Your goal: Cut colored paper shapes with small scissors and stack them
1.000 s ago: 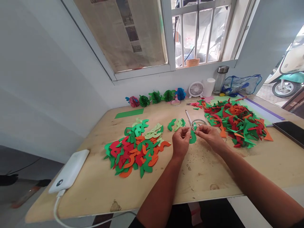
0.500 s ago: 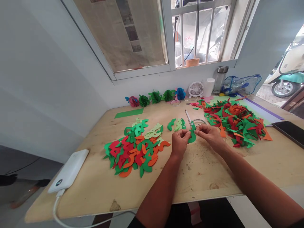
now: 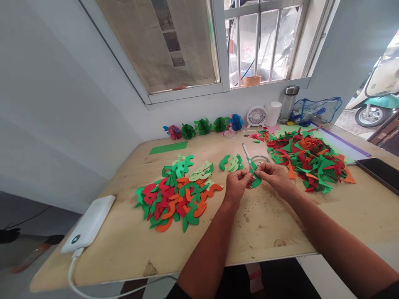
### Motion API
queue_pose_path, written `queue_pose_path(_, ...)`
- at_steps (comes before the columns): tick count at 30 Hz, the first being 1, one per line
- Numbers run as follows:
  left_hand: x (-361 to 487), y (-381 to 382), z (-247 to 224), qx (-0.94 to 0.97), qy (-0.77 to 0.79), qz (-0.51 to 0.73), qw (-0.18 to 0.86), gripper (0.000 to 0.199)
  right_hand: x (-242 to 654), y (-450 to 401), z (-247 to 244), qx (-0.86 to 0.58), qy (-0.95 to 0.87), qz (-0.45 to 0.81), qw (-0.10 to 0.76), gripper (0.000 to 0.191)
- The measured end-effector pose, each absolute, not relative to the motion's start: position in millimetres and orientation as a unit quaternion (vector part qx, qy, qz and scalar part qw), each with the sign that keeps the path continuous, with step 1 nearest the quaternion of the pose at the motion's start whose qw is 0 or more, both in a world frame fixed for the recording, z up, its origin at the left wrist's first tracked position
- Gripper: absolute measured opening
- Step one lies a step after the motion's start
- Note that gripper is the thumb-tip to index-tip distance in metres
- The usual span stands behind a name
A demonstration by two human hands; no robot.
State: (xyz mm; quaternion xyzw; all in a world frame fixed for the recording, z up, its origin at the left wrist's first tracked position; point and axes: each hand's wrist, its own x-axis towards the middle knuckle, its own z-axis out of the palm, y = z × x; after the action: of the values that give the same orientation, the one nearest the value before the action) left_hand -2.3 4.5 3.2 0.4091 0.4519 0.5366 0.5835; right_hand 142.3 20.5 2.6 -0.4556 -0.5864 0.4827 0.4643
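Left hand (image 3: pixel 237 184) and right hand (image 3: pixel 274 175) in pinch on curved green paper piece (image 3: pixel 257 182), fingertips nearer together than before.

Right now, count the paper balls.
5 along the wall, left to right: pink ball, first green, second green, third green, blue ball beside the fan. None looks hidden.
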Motion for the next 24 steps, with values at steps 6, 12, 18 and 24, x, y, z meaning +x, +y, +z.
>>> queue_pose_path(6,-2.8,8.5,-0.2,0.377,0.448,0.567,0.579,0.026,140.6,18.3,7.0,-0.466,-0.590,0.472,0.462,0.027)
queue_pose_path(12,-2.0,9.3,-5.6,0.384,0.440,0.574,0.575,0.025,141.1,19.9,4.9,-0.470,-0.606,0.463,0.444,0.028)
queue_pose_path(18,-2.8,6.7,-1.5,0.396,0.454,0.543,0.585,0.032,141.5,19.8,3.3,-0.473,-0.597,0.467,0.450,0.028)
queue_pose_path(24,-2.9,5.5,4.6,0.408,0.451,0.539,0.583,0.037,141.5,20.8,2.7,-0.479,-0.610,0.459,0.434,0.028)
